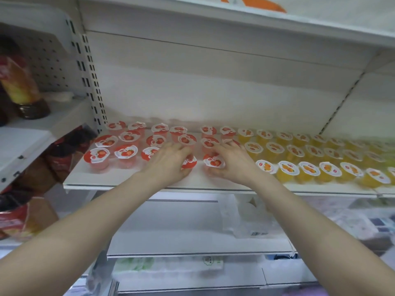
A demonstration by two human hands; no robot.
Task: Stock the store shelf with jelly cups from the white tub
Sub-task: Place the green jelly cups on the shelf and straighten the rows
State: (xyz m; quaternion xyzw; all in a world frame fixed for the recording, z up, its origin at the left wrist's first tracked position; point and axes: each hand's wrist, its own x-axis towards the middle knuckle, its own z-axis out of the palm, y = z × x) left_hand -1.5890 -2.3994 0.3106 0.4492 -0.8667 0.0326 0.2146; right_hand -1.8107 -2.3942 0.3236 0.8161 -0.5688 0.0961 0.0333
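Two hands: both reach onto the white shelf (pixel 132 178) at the centre of the frame, among the red-lidded cups.
Left hand (pixel 168 160): fingers curled over a red-lidded jelly cup (pixel 189 163) in the front row, thumb under its near side; it grips that cup.
Right hand (pixel 233 161): thumb and fingers wrapped round a second red cup (pixel 214 163) just right of the first; its fingertips reach back to touch another red cup (pixel 232 142) in the row behind.
Red jelly cups (pixel 126 138): stand upright in three loose rows on the left half of the shelf, from the slotted upright (pixel 89 77) at left to the middle.
Orange jelly cups (pixel 299 151): fill the right half of the same shelf in three rows, running off toward the right edge, where they blur.
Gap: the two held cups sit apart from each other, with bare shelf between them.
White tub: not in view.
Upper left of the frame: a tall bottle (pixel 20 82) stands on a neighbouring shelf.
Lower left: red packets (pixel 15 221), blurred.
Below the shelf: a lower white shelf (pixel 192 227) with a clear plastic bag (pixel 245 218) lying on it.
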